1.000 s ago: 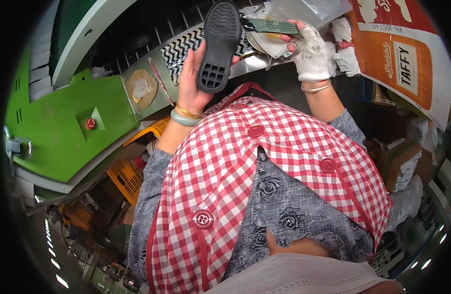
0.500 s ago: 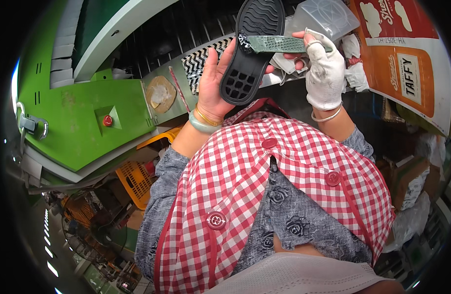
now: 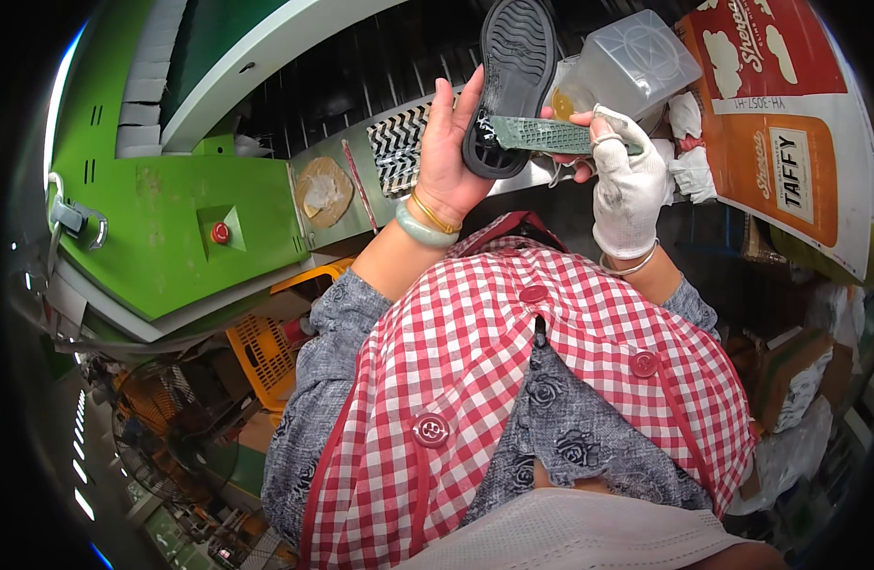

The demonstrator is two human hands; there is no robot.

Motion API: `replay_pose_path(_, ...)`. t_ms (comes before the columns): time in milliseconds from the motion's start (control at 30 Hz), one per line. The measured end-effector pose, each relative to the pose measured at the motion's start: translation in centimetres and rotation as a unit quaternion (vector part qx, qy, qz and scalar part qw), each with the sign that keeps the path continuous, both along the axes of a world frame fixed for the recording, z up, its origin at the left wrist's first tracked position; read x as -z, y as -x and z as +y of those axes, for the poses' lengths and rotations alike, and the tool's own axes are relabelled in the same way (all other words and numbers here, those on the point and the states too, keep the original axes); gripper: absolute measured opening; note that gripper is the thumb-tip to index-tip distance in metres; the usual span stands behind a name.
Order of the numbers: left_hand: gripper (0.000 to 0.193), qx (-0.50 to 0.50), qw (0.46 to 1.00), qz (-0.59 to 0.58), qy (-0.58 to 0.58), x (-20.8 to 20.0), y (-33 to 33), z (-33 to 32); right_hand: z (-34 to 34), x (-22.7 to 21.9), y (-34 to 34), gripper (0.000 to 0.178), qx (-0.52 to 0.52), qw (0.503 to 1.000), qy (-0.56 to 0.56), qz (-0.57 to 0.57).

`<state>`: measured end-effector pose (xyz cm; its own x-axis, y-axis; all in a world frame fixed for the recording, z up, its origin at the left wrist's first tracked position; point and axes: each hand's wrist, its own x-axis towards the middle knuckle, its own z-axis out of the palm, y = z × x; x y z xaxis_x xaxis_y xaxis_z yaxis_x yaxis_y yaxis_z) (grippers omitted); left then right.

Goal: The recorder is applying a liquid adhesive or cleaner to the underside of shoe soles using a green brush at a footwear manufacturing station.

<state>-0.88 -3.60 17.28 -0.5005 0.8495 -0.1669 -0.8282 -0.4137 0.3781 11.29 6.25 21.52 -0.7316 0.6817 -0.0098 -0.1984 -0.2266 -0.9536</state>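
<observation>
1. In front of the checked cloth apron [image 3: 456,328]: black sole [image 3: 518,71] lies across the palm of the left hand [image 3: 456,166], fingers wrapped around its edge.
2. Right hand [image 3: 625,176], in a white knit glove with bare fingertips, grips the green brush [image 3: 560,136]; brush tip meets the sole.
3. Sole: rubbery-looking, elongated, rounded toe, wavy ridges. Brush handle: flat, bumpy grid texture.
4. Clear plastic box [image 3: 636,57] beyond right hand.
5. Orange-and-red sheet [image 3: 817,214] at right: printed lettering, pale label.
</observation>
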Motion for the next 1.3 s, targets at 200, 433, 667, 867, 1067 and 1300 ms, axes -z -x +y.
replay_pose_path(200, 0.068, 0.035, 0.999, 0.005, -0.009, 0.1, 2.0, -1.2, -1.1, 0.3, 1.1, 0.024, -0.026, 0.997, -0.062, -0.036)
replay_pose_path(433, 0.074, 0.084, 0.996, -0.026, 0.029, 0.7, 2.6, -2.2, 0.0, -0.6, 1.3, 0.019, -0.115, 0.989, -0.055, -0.079)
replay_pose_path(667, 0.077, 0.175, 0.98, 0.015, 0.091, 1.7, 3.6, -2.8, 1.7, -2.0, 3.0, 0.023, -0.234, 0.956, -0.076, -0.156)
replay_pose_path(867, 0.07, 0.316, 0.943, 0.057, 0.082, 2.3, 4.7, -2.8, 2.5, -2.7, 4.9, 0.025, -0.305, 0.918, -0.157, -0.2)
replay_pose_path(1067, 0.051, 0.322, 0.945, 0.037, 0.047, 2.6, 5.3, -2.7, 2.4, -2.3, 7.0, 0.027, -0.356, 0.887, -0.202, -0.213)
replay_pose_path(1300, 0.066, 0.364, 0.919, 0.153, 0.014, 3.8, 5.8, -2.8, 2.0, -2.3, 7.3, 0.029, -0.386, 0.874, -0.208, -0.211)
